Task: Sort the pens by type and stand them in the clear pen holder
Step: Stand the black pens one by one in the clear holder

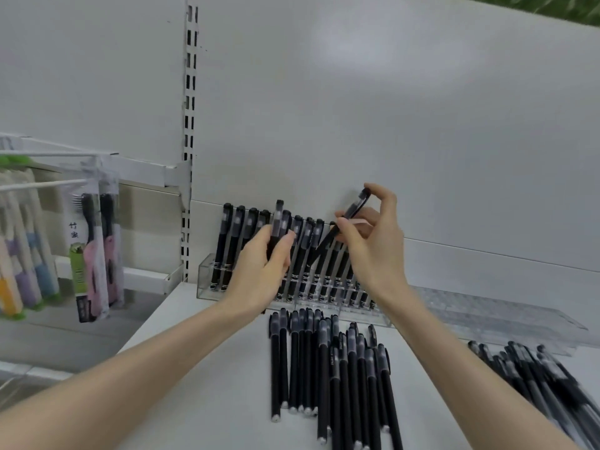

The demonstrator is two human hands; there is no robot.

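A: Hands?
B: Left hand [266, 264] is gripping a black pen [278, 219] upright before the clear pen holder [206, 274]. Right hand [373, 245] is pinching a second pen [354, 209], tilted, its tip dipping among the standing pens [227, 241].
A: Holder?
B: Sitting at the shelf's [207, 352] back, with both hands hiding its middle slots. Loose pens [302, 358] are lying in front. A blurred pile [532, 371] is running off the right edge.
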